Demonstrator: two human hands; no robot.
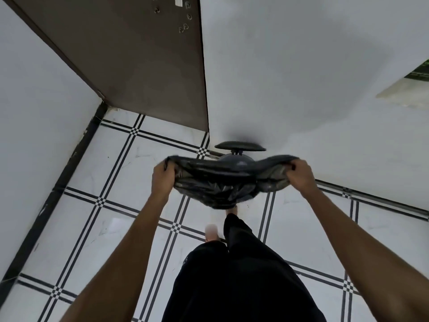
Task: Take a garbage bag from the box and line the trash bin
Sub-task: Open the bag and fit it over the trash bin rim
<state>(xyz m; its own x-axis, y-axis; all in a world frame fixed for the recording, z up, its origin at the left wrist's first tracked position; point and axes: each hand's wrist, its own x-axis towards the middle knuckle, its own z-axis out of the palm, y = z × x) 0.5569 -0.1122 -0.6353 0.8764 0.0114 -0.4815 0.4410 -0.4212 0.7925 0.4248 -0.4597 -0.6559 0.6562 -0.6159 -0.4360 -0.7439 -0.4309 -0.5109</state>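
A black garbage bag (222, 182) is stretched wide between both hands, its mouth pulled open over the dark trash bin. My left hand (162, 180) grips the bag's left edge and my right hand (299, 176) grips its right edge. The bin (236, 160) stands against the white wall, mostly hidden under the bag; only a rounded dark part shows. Its lid (240, 146) is raised behind the bag, by the wall. No box is in view.
A brown door (148, 66) stands at the upper left beside the white wall (301, 66). The floor (116, 217) is white tile with black striped lines. My legs in black trousers (241, 275) are directly below the bin.
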